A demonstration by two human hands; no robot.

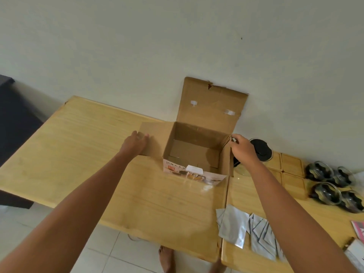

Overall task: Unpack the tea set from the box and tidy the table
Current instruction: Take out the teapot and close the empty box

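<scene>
Both forearms reach away from the camera to a cardboard box (194, 152) standing open on the bench (78, 146). The left hand (136, 141) lies with fingers fairly straight on the box's left side flap (153, 138), which is folded outward and nearly flat; it presses rather than grips. The right hand (243, 147) is at the box's right rim, fingers curled, seemingly pinching the top edge of the right flap (228, 154), which stands close to upright. Between the two hands the box looks empty down to its floor, and its tall back flap (210, 103) leans on the wall.

Just beyond the right hand sits a dark-lidded glass pot (261, 150); further right are wooden coasters (291, 164) and four glass cups (332, 184), so the tea set appears to be out already. Near the right elbow lie grey packets (244, 229).

Each hand is on its own side's flap, so folding the box shut or lifting it clear seems to be next.

Printed characters and a picture of tea ware mark the near flap (197, 175), too small to read.
</scene>
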